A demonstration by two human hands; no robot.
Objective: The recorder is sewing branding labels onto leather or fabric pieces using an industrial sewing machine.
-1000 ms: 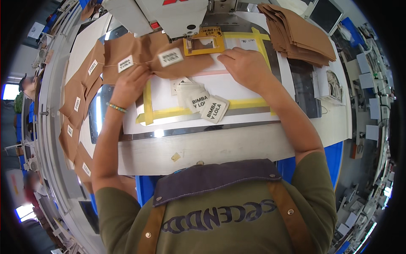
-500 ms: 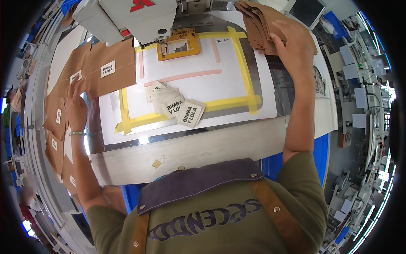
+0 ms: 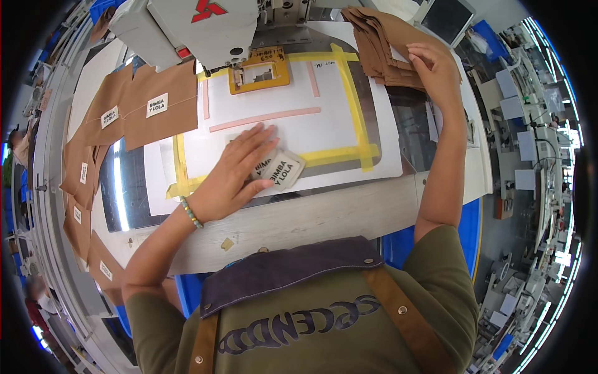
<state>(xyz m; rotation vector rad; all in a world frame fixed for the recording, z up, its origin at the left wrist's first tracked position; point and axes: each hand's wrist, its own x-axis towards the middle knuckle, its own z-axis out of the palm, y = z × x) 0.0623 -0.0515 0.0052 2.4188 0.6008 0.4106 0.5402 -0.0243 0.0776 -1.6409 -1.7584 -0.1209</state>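
My left hand [image 3: 227, 177] lies over a small pile of white square labels [image 3: 285, 170] with dark lettering, its fingers stretched and thumb apart. It partly covers the pile. At the far right, my right hand [image 3: 435, 71] is at a stack of brown flat pieces [image 3: 374, 47], thumb and forefinger drawn together at the upper pieces' edge. A pale patch shows beside those fingertips. Between the hands lies a white sheet [image 3: 274, 128] framed with yellow tape and marked by pink strips. A yellow frame [image 3: 260, 71] sits at its far edge, below the machine head.
A white machine head [image 3: 205, 31] overhangs the far side. Brown pieces with white labels [image 3: 161, 128] spread along the table's left. A screen [image 3: 445, 23] stands behind the stack. The pale table edge [image 3: 324, 215] runs before me, with blue bins [image 3: 398, 249] below.
My left hand has moved right, from the labelled brown pieces to the label pile. My right hand's thumb and fingers have drawn closer together at the stack.
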